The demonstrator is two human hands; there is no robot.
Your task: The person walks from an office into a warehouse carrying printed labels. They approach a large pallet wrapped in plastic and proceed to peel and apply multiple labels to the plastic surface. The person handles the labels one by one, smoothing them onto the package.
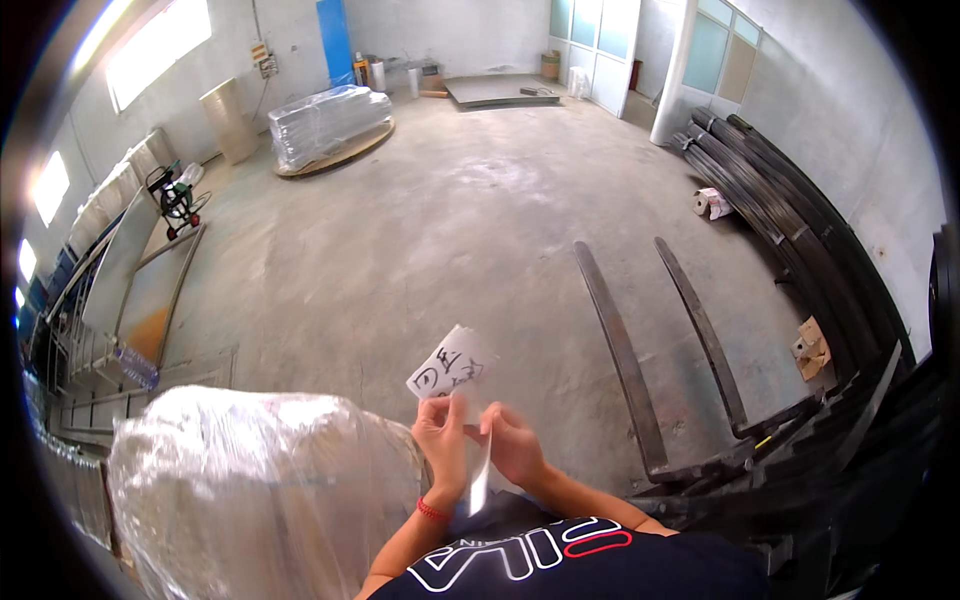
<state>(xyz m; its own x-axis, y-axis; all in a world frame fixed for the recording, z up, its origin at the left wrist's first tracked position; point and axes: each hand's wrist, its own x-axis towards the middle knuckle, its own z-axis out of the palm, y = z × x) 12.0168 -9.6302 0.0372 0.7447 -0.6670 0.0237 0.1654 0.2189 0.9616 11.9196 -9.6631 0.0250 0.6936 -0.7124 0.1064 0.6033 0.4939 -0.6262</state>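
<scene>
In front of my body, my left hand [440, 440] pinches a white paper label [440, 366] with dark handwriting, its written face turned up. A red bracelet [433, 509] circles that wrist. Close beside it, my right hand [513, 444] has its fingers closed on a thin white strip [481, 482] that hangs down between the hands, seen almost edge-on. Whether the strip is joined to the label is hidden by my fingers. To the left of my left forearm stands a large bundle [265, 480] wrapped in clear plastic film.
Two long forklift forks [618, 360] lie low at the right. Beyond them, dark pipes [800, 210] are stacked along the wall. Another wrapped bundle [325, 125] sits on a board at the back left. A wheeled cart [174, 205] and a flat metal platform [500, 91] stand farther off.
</scene>
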